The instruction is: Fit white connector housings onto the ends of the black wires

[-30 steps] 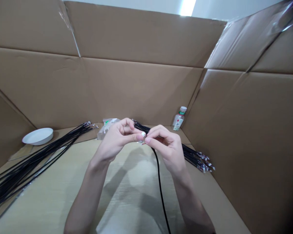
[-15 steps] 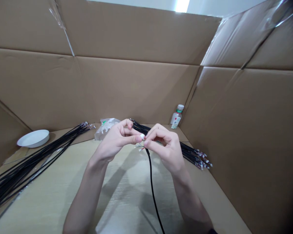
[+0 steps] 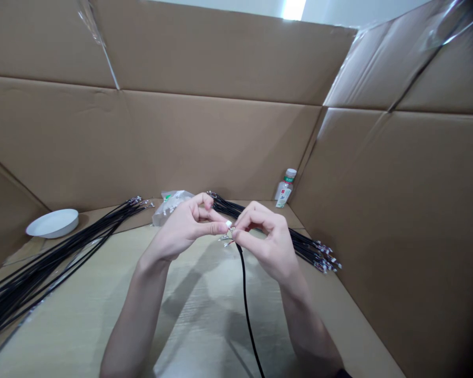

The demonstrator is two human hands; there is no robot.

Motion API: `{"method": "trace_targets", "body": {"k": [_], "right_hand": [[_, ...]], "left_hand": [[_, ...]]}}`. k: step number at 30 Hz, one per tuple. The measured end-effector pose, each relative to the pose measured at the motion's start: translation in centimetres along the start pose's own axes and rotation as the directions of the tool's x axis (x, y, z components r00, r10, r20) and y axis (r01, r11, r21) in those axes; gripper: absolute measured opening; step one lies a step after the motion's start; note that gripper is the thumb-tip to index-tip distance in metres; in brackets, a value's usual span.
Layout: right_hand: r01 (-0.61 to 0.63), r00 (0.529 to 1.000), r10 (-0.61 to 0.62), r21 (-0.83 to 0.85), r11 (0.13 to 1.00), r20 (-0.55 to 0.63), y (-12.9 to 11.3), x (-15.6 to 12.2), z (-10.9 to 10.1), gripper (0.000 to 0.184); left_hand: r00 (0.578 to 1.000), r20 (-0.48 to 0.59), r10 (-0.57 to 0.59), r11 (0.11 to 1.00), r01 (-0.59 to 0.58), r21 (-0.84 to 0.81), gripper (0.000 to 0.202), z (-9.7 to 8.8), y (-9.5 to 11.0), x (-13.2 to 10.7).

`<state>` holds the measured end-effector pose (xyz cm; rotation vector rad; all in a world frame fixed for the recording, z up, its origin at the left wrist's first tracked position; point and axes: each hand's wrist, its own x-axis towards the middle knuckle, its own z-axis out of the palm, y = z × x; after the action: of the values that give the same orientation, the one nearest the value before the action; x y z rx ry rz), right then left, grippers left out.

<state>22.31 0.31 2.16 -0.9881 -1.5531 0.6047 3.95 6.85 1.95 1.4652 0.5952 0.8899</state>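
Observation:
My left hand [image 3: 183, 227] pinches a small white connector [image 3: 229, 224] between thumb and forefinger. My right hand [image 3: 265, 239] is closed on the end of a black cable [image 3: 245, 304], whose thin wire tips [image 3: 225, 240] show just under the connector. The cable hangs from my fingers down toward me over the table. Both hands meet fingertip to fingertip above the middle of the table.
A bundle of black cables [image 3: 43, 268] lies at the left, another bundle [image 3: 311, 249] behind my right hand. A white bowl [image 3: 52, 222], a clear plastic bag of small parts [image 3: 170, 202] and a small bottle [image 3: 284, 189] stand at the back. Cardboard walls [image 3: 220, 142] enclose the table.
My hands have shifted slightly left and lower in view as the camera moved. The wire tips now show below the connector; the grip on both is the same.

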Motion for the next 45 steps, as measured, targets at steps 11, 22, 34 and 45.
{"method": "trace_targets", "body": {"k": [11,22,34,45], "right_hand": [[0.102,0.991,-0.088,-0.147,0.984,0.100,-0.1,-0.2,-0.2,0.018],[0.218,0.976,-0.204,-0.248,0.944,0.079,-0.1,-0.3,0.8,0.017],[0.015,1.000,-0.015,0.223,0.975,-0.006,1.7,0.8,0.8,0.013],[-0.164,0.986,0.129,0.438,0.884,0.109,2.3,1.2,0.9,0.018]], "left_hand": [[0.993,-0.106,0.047,0.995,-0.037,0.095,0.050,0.0,0.4,-0.6],[0.978,-0.176,0.115,0.985,-0.090,0.144,0.051,0.3,0.8,-0.8],[0.946,-0.225,0.233,0.968,-0.202,0.149,0.031,0.1,0.9,-1.2],[0.807,-0.113,0.579,0.642,-0.366,0.674,0.003,0.7,2.3,-3.9]]}}
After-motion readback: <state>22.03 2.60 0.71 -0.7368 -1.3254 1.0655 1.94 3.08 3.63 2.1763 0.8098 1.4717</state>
